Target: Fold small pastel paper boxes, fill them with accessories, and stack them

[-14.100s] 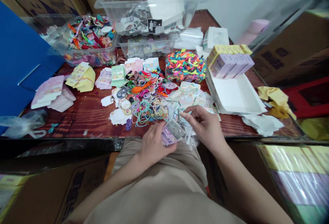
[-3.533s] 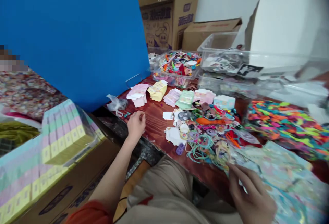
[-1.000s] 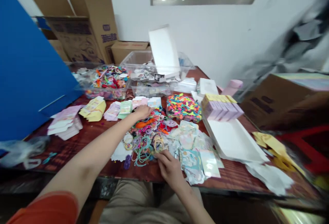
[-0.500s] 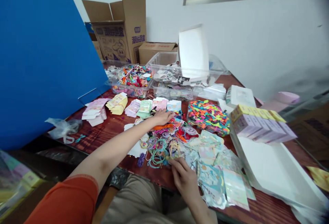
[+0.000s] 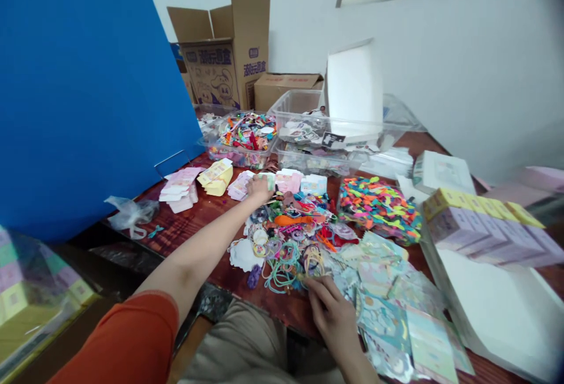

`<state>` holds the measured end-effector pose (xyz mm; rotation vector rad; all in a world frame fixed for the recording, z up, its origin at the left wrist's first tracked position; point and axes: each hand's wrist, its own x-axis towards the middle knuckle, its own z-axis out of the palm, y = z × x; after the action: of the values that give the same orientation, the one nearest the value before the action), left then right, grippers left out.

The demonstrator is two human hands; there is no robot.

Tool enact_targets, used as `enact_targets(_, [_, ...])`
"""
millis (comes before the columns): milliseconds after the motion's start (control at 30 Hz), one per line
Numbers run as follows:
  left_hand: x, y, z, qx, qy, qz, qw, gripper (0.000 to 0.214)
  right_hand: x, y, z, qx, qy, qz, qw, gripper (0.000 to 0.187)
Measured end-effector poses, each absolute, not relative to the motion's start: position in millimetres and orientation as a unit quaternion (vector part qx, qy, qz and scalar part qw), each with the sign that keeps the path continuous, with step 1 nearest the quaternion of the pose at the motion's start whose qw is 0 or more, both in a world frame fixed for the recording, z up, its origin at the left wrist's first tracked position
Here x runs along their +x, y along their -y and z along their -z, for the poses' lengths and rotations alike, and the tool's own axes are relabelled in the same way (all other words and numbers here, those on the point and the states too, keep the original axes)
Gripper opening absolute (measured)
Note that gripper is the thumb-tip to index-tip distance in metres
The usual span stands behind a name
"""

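My left hand [image 5: 258, 189] reaches far across the table and closes on the green flat card packet [image 5: 267, 181] in the row of pastel packets. My right hand [image 5: 331, 312] rests near the front edge with fingers curled on the printed plastic sleeves [image 5: 388, 307], beside a heap of hair ties and small accessories [image 5: 291, 237]. What its fingers pinch is too small to name.
A wooden table [image 5: 185, 228] carries pink [image 5: 178, 187] and yellow [image 5: 215, 175] packet stacks, clear bins [image 5: 326, 137] of trinkets, a neon pile [image 5: 379, 205], boxed pastel cartons [image 5: 480, 225] on a white tray [image 5: 497, 307]. A blue board [image 5: 88, 90] stands left, cardboard boxes [image 5: 224, 61] behind.
My left hand has moved left from the accessory heap onto the green packet. The right hand stays at the sleeves. My view has swung slightly right.
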<state>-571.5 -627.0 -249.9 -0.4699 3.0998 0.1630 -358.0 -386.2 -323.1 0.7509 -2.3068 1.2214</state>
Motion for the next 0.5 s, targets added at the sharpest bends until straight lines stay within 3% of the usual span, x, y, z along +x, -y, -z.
enact_targets(233, [-574.2, 626.9, 254.4, -0.128, -0.99, -0.051, 0.034, 0.057, -354.2, 388.1, 317.6, 0.233, 0.847, -0.448, 0.167, 0.033])
enact_targets(500, [-574.1, 630.2, 261.7, -0.123, -0.99, -0.062, 0.03, 0.06, -354.2, 389.3, 320.1, 0.227, 0.845, -0.452, 0.174, 0.031])
